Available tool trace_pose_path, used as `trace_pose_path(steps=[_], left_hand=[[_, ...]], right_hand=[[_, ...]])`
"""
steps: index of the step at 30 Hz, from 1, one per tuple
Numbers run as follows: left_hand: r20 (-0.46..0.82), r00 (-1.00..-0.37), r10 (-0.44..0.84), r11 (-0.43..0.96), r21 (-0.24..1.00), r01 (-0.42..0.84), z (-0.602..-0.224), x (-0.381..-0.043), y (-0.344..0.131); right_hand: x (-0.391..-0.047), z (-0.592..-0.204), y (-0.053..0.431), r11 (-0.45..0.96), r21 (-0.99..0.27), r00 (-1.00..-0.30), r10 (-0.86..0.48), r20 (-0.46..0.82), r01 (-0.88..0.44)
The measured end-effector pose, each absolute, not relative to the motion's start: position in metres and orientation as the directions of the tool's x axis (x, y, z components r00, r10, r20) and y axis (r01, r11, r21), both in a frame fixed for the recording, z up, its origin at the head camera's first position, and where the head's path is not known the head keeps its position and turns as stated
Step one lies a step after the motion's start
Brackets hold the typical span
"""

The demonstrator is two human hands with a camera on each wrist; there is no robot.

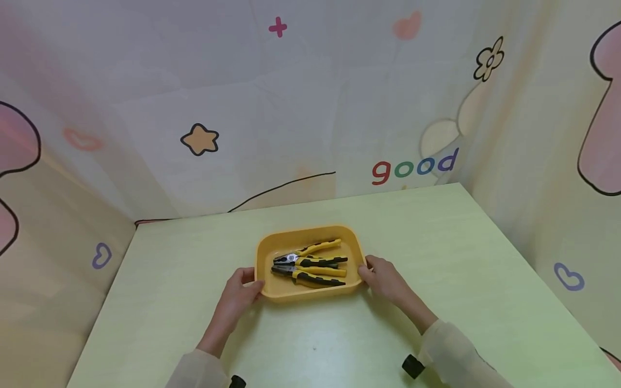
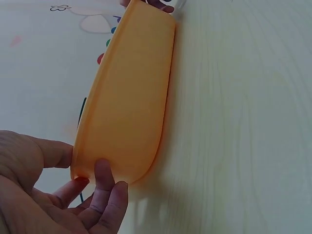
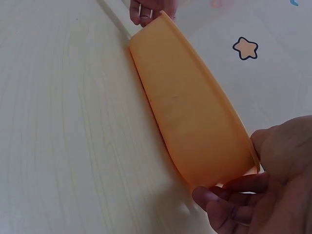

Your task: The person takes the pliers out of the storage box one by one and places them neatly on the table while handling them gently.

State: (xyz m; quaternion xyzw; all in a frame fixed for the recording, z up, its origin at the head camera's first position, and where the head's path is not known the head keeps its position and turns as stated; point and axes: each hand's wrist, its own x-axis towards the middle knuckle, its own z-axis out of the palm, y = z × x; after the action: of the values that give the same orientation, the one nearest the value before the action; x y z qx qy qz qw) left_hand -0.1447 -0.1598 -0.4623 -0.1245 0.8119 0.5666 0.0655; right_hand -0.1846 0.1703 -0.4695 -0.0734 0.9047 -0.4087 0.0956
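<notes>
A shallow yellow tray [image 1: 310, 294] sits between both hands near the middle of the table. Inside it lie two pairs of pliers with yellow and black handles, the upper pliers [image 1: 317, 248] and the lower pliers [image 1: 317, 279], jaws toward the left. My left hand [image 1: 239, 295] grips the tray's left end, thumb on the rim and fingers below it; the left wrist view shows this hand [image 2: 73, 190] pinching the rim. At the opposite end my right hand [image 1: 385, 278] holds the rim in the same way, also seen as the right hand [image 3: 265, 180] in the right wrist view.
The pale green wood-grain table [image 1: 160, 302] spreads around the tray. Behind it hangs a printed cloth backdrop [image 1: 291, 108], with more cloth on the left and right sides. A black wrist device [image 1: 413, 366] shows by the right sleeve.
</notes>
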Motion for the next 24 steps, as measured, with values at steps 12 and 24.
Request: trace_pose_path(steps=[12, 24], left_hand=[[-0.263, -0.956, -0.13, 0.333, 0.897, -0.292, -0.462, -0.133, -0.161], [-0.244, -0.964, -0.106, 0.315, 0.911, -0.265, -0.461, -0.128, -0.161]], right_hand=[[-0.176, -0.466, 0.168, 0.678, -0.734, -0.96, -0.232, -0.158, -0.043], [-0.169, -0.462, 0.171, 0.686, -0.727, -0.954, -0.234, -0.187, -0.025]])
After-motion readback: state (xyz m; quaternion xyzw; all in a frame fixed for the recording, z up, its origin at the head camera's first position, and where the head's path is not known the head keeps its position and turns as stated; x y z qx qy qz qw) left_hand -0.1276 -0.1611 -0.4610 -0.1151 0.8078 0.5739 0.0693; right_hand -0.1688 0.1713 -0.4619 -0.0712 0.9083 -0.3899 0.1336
